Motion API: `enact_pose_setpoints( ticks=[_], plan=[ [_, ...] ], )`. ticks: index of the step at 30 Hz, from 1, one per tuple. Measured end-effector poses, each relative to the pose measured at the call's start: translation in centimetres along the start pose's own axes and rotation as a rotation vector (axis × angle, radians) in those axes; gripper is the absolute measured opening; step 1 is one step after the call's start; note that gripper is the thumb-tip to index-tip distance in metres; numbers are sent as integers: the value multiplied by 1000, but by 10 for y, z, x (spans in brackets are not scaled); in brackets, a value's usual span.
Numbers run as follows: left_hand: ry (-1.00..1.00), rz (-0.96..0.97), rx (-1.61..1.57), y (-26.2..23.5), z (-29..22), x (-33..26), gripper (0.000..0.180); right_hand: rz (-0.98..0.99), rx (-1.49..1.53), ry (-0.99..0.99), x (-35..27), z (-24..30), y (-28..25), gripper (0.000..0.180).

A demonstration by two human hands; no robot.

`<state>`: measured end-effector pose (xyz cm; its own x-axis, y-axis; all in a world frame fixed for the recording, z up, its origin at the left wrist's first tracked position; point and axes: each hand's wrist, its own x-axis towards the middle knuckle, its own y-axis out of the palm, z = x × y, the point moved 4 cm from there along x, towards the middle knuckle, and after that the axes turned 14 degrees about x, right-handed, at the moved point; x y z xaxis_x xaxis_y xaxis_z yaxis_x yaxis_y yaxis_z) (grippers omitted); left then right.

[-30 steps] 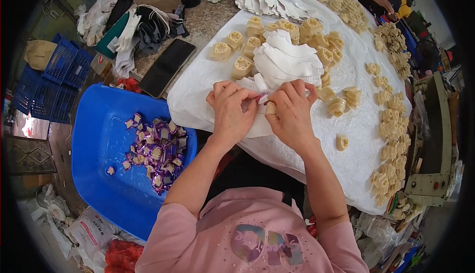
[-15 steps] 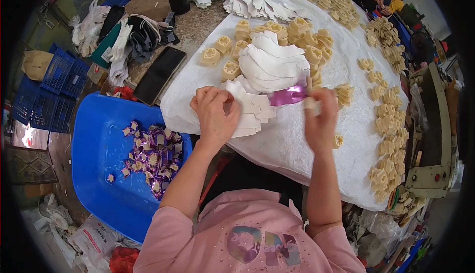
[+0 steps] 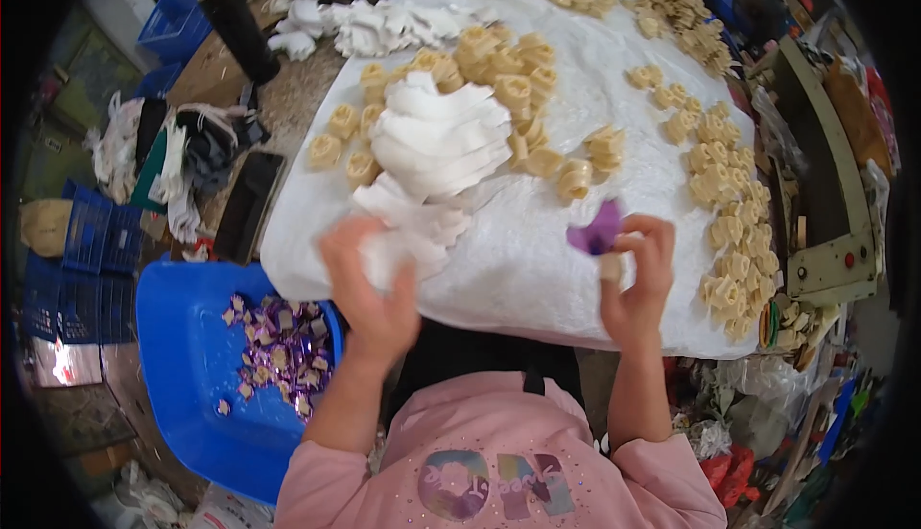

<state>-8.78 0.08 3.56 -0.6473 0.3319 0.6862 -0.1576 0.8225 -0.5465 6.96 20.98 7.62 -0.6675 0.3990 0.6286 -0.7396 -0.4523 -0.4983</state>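
Head — purple foil (image 3: 596,232) aslant, corner upward

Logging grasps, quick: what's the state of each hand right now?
Left hand: open, blurred, over white pieces; contact cannot be told.
Right hand: closed, holding a purple piece.

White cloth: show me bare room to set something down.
Bare cloth lies between the left hand and right hand, and right of that to the right-edge cream pieces. Crowded: behind the white pile, and the far edge.
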Motion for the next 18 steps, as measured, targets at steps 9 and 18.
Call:
enact_pose_setpoints(
  ticks=[9,18],
  plan=[
    [-756,806,-1234,70,-84,-80,38,229,-102,-118,-33,38,38,14],
    [-847,840,-916,79,-63,-84,37,287,-29,-30,-44,29,42,20]
  ],
)
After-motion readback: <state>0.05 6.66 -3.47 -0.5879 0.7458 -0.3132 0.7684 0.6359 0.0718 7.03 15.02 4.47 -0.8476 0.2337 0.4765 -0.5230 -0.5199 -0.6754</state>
